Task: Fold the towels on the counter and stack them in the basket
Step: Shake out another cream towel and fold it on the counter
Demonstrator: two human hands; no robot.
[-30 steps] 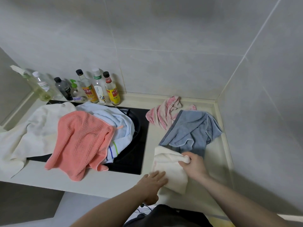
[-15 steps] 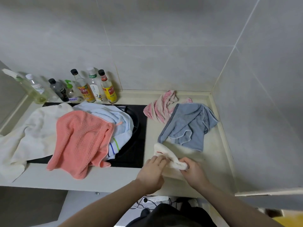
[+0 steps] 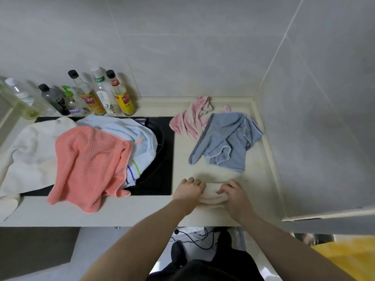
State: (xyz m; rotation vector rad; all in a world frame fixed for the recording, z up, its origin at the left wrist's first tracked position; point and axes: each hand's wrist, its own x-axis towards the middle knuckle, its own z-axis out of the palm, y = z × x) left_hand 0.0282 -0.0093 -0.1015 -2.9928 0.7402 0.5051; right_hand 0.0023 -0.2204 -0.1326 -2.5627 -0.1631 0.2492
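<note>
Fingers of both hands are curling round a small cream towel [image 3: 212, 194] at the front edge of the counter [image 3: 261, 179]. The left hand [image 3: 188, 190] is gripping the towel's left end and the right hand [image 3: 235, 196] is pinching its right end, so the cloth is bunching into a short, thick roll between them, resting on the counter top.

Judging by this, the folding of this one towel is nearly finished, and the step in hand is squaring or tightening the last fold. The next move is likely calling for lifting the bundle with both ends held firm, so that the folds do not drop open, and carrying it to the basket, which is not showing in this view.

Just behind the hands a blue-grey towel [image 3: 227, 142] is lying crumpled, overlapping a pink-and-white towel [image 3: 192, 120] near the back corner. To the left, a coral waffle towel [image 3: 89, 165] is hanging over the counter's front edge and covering part of a pale blue towel [image 3: 132, 134], which is sitting on the black hob [image 3: 162, 179]; a white towel [image 3: 28, 151] is spreading beside them. All five are waiting unfolded. Bottles [image 3: 101, 96] are standing in a row along the back wall.
</note>
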